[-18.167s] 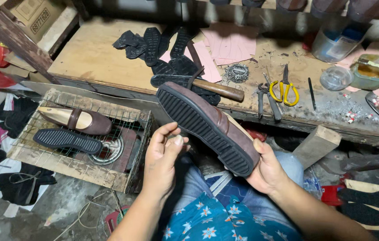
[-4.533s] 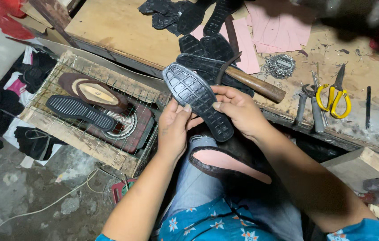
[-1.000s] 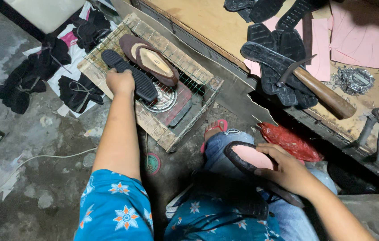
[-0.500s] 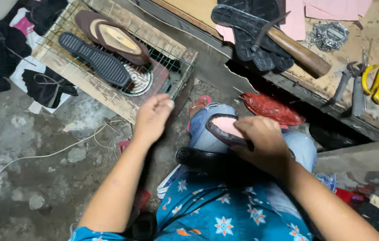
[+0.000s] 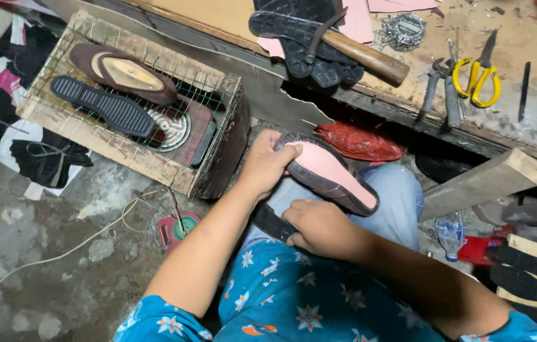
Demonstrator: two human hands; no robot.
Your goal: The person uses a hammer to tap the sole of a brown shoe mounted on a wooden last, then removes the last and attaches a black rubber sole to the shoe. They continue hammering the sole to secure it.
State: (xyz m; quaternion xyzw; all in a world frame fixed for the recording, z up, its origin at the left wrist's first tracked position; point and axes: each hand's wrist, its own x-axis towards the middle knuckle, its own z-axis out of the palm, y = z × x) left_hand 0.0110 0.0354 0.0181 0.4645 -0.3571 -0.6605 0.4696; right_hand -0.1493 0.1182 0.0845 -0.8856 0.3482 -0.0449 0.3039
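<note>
A rough concrete floor [image 5: 59,253], stained and littered with scraps and a pale cord, runs under a cluttered wooden workbench [image 5: 218,16]. At the left stands a wire-mesh wooden crate [image 5: 218,136]; on the mesh lie a ridged black rubber outsole [image 5: 100,106] and a brown shoe [image 5: 123,73] with a tan inside, over a round coiled heater [image 5: 170,126].

In the middle, above the person's lap, the left hand [image 5: 267,164] cups the toe end of a brown shoe upper [image 5: 328,174], its smooth pink bottom facing up. The right hand [image 5: 319,225] is closed in a fist over a dark strap-like piece just below it. The work appears to be at the stage of steadying and checking that pink bottom; any further handling calls for a firm grip at both ends.

To the right on the bench lie black soles, a wooden-handled hammer [image 5: 363,54], pliers [image 5: 439,85] and yellow-handled scissors [image 5: 480,69].
</note>
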